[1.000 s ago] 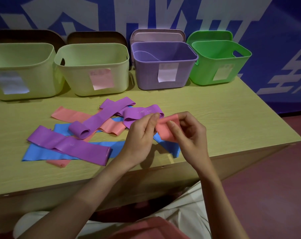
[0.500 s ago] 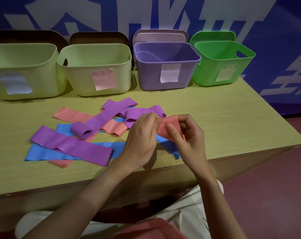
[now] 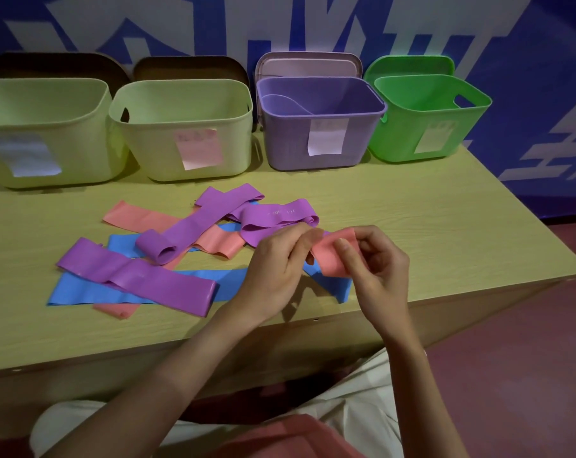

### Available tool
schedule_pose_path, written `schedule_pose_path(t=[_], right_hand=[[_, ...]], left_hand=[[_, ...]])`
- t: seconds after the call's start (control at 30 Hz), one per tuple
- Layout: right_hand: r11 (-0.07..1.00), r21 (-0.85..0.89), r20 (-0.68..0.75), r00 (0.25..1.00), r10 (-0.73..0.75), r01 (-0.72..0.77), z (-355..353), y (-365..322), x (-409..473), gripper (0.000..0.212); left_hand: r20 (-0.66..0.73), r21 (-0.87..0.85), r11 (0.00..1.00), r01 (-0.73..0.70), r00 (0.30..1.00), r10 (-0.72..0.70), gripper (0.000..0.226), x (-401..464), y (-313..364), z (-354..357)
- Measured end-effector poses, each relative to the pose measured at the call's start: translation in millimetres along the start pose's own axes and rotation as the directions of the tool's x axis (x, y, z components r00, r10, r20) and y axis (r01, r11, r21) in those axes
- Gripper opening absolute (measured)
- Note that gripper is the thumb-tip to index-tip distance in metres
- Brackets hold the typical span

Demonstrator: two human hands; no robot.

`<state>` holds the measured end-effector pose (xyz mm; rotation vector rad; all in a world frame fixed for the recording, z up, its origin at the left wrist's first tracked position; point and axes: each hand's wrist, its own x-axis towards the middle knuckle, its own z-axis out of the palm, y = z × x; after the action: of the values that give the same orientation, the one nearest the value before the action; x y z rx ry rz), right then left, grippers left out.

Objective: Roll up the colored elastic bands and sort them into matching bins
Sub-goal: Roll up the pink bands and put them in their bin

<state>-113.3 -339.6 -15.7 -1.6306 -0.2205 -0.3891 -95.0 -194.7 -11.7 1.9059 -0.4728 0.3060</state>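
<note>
Both hands work above the near edge of the table [image 3: 445, 233]. The left hand [image 3: 276, 269] and the right hand [image 3: 375, 269] each pinch the pink band [image 3: 332, 259] with curled fingers, one at each side, and the band is bent between them just above the wood. It looks like the rolling is in progress, but how many turns are made is hidden by the fingers.

The rest of the bands lie in a loose pile [image 3: 167, 259] to the left: purple, blue and pink ones, crossing over each other. A blue band [image 3: 332, 285] lies directly under the hands. At the far side stand four bins; the second bin [image 3: 180, 130] carries a pink label and is probably the goal for this band. The purple bin [image 3: 319, 123] and the green bin [image 3: 428, 110] stand to its right.

The main risk is that the band springs open, because elastic material wants to unroll when one pinch becomes weak. The roll can also become crooked if one side turns faster. When the roll is dropped into the bin without pressure, it may open again inside.
</note>
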Motion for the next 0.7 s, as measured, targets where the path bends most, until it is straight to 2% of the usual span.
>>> schedule_pose_path(t=[0.07,0.13,0.27,0.43,0.5,0.57,0.7], right_hand=[[1.0,-0.002,-0.006,1.0,0.002,-0.002,0,1,0,0.004],[1.0,0.006,-0.01,1.0,0.002,-0.002,0,2,0,0.004],[1.0,-0.009,0.011,1.0,-0.015,0.015,3,2,-3,0.007],[1.0,-0.004,0.04,0.999,-0.008,0.008,1,0,-4,0.014],[1.0,-0.022,0.047,0.999,0.0,0.001,-2,0,-4,0.014],[1.0,-0.029,0.051,0.999,0.003,-0.002,-3,-1,-4,0.016],[0.999,0.031,0.057,0.998,0.017,-0.019,-3,-4,-6,0.02]], left_hand=[[0.007,0.062,0.996,-0.058,0.998,0.058,0.037,-2,-4,-2],[0.026,0.152,0.983,-0.107,0.994,0.104,0.036,-3,-7,-1],[-0.016,0.19,0.977,-0.097,0.995,0.102,0.036,-3,-6,2],[-0.062,0.143,0.989,-0.047,0.997,0.056,0.036,-4,-3,5],[-0.06,0.064,0.998,-0.019,0.998,0.023,0.026,-4,2,5],[-0.057,-0.018,1.0,0.009,0.998,-0.01,0.03,-4,6,5],[0.026,-0.136,0.985,0.109,0.994,-0.106,0.038,-3,9,4]])
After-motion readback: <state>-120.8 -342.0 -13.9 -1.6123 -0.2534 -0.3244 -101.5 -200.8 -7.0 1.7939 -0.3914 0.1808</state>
